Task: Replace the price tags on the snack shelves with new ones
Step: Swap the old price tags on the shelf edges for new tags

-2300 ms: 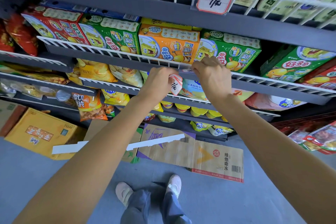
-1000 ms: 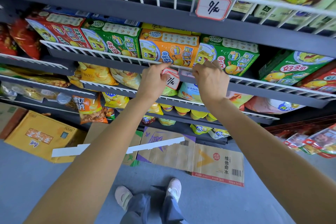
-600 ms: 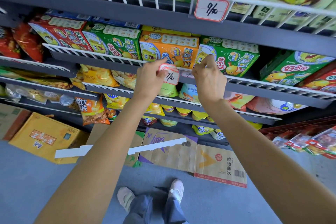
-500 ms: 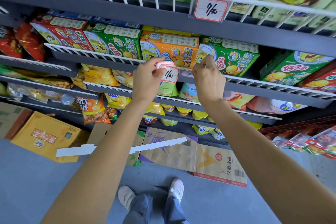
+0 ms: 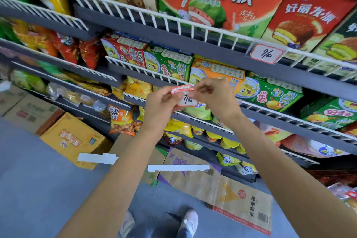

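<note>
My left hand (image 5: 160, 106) and my right hand (image 5: 216, 96) meet in front of the middle snack shelf (image 5: 270, 116). Between them are white price tags with red borders (image 5: 185, 95): one shows handwritten digits, and another tag edge sticks up above it. My left hand pinches the tags from the left. My right hand pinches the upper tag from the right. The tags are off the white wire rail (image 5: 146, 71). One more red-bordered tag (image 5: 266, 53) hangs in a clear holder on the upper shelf's rail.
Boxed snacks (image 5: 216, 72) fill the middle shelf, large pie boxes (image 5: 212, 4) the top one, bagged chips (image 5: 121, 118) the lower ones. Flattened cardboard (image 5: 241, 197) and a yellow carton (image 5: 71, 141) lie on the grey floor. My shoes (image 5: 189, 220) are below.
Both hands have come away from the middle shelf rail and drawn together, now holding the tags between them. The view has swung upward and to the left.
</note>
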